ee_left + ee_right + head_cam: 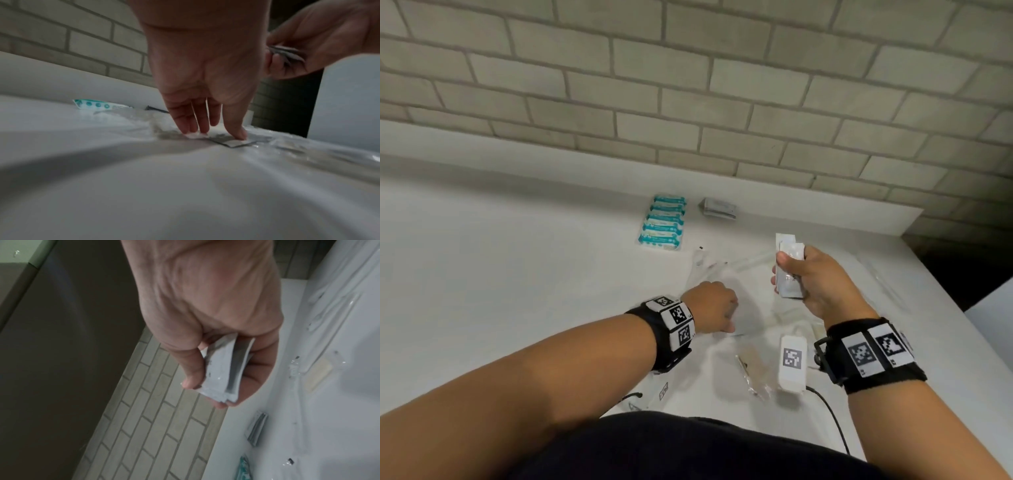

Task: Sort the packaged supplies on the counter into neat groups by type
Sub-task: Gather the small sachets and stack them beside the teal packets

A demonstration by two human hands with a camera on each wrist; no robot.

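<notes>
My right hand [784,266] is raised above the white counter [517,274] and grips a small stack of flat white packets [787,245], thumb on one face and fingers on the other; the right wrist view shows that stack [222,369] edge-on. My left hand [731,318] reaches down to a flat white packet [232,142] on the counter. Its fingertips [194,129] and thumb touch the packet's top, the fingers fairly straight. A row of teal packets [663,222] and a small grey-white packet stack [718,208] lie near the back wall.
Clear plastic wrapped items [753,373] lie scattered around both hands. A white tagged box [792,363] with a black cable sits by my right wrist. The counter ends at an edge on the right [935,274]. A brick wall [688,85] stands behind.
</notes>
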